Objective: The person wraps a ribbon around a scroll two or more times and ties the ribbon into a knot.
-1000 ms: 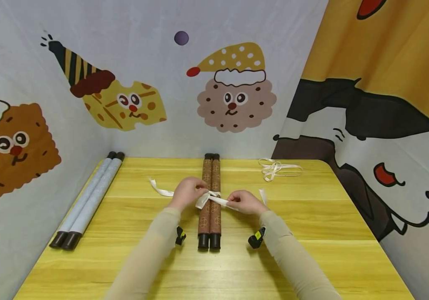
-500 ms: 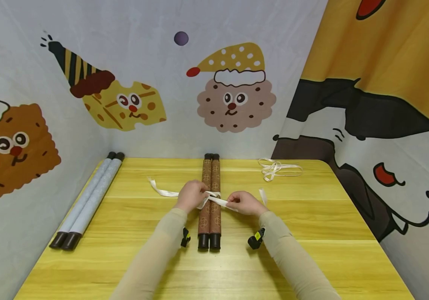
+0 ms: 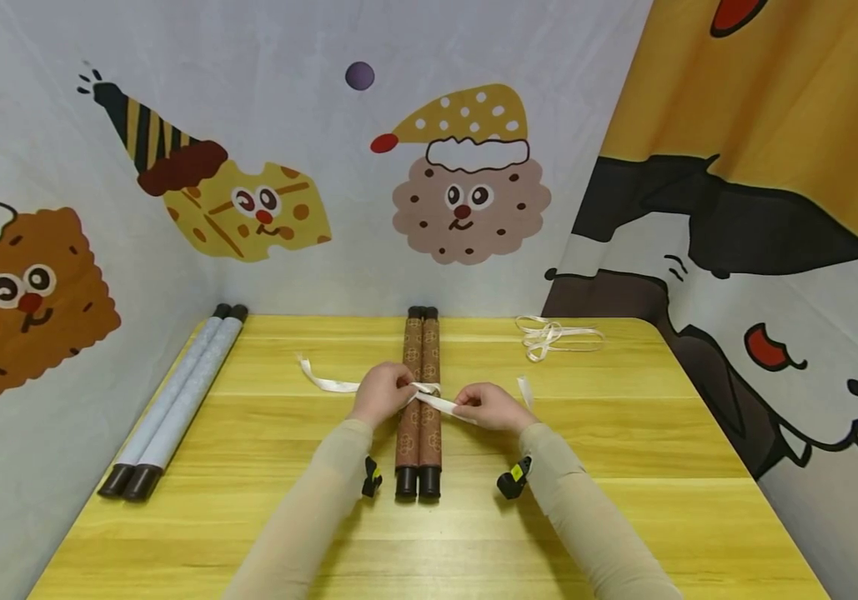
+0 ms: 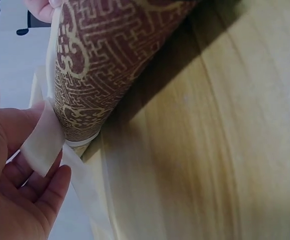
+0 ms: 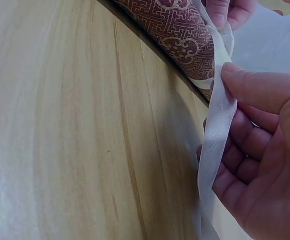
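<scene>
In the head view, two brown patterned rolls with dark end caps (image 3: 430, 442) lie side by side in the middle of the yellow wood-grain bench (image 3: 699, 500), their length running away from the person. A flat white fabric ribbon (image 3: 438, 403) passes round them at about mid-length. The left hand (image 3: 383, 393) pinches the ribbon at the left roll's edge, fingertips over that roll; the right hand (image 3: 494, 407) pinches a stretch of it just beside the right roll, so the hands are apart with a short straight span between them. One loose end trails on the bench to the left, and another short end shows beyond the right hand. Two pale blue-grey rolls with dark caps (image 3: 193, 396) lie at the bench's left edge, well apart from the brown pair. A loose bundle of thin white ribbon (image 3: 544, 340) rests near the far edge, on the right. Behind hangs a pale cloth printed with cartoon biscuits and cheese (image 3: 286, 75).

In the left wrist view, the left hand's thumb and fingers hold the ribbon close against a brown roll with gold tracery, its cut end showing over the fingers.

In the right wrist view, the right hand's thumb presses the ribbon against the fingers, and the strip hangs down past them.
</scene>
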A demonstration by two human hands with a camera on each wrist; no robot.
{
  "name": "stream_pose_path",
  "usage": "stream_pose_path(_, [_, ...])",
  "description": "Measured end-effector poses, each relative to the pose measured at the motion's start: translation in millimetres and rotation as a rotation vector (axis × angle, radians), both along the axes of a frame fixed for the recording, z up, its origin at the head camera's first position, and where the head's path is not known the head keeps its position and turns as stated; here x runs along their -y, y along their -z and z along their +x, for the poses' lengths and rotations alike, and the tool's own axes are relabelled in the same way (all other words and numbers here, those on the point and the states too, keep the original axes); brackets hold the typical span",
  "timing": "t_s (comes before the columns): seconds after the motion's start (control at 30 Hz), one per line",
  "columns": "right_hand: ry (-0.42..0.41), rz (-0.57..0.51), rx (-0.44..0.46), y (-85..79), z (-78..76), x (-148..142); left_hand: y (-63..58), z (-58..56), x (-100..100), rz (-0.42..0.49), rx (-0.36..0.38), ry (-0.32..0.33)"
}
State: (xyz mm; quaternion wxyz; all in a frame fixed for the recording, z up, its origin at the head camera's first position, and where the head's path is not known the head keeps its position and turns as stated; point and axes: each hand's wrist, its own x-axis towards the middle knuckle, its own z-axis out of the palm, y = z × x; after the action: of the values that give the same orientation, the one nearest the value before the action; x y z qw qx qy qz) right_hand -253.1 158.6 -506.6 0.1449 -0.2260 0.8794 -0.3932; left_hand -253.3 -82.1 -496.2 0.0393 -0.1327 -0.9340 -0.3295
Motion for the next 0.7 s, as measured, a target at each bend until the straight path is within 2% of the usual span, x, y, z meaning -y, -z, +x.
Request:
stream_pose_path(0.17, [-0.005, -0.052, 0.034, 1.5, -0.1, 1, 0.6, 1.3, 1, 0.040, -0.015, 0.004])
stream_pose_path(0.3, [0.001, -0.152, 0.121, 3.9, -0.3, 3, 1.5, 1.7, 1, 0.054, -0.016, 0.002])
stream_pose_path(0.53, [0.053, -0.396, 0.288, 9.5, 0.8, 8, 3.1, 2.0, 0, 0.106, 0.003, -0.003])
stream_pose_path(0.7, [0.138, -0.601, 0.383, 13.0, -1.1, 19, 4.1, 1.9, -1, 0.099, 0.001, -0.010])
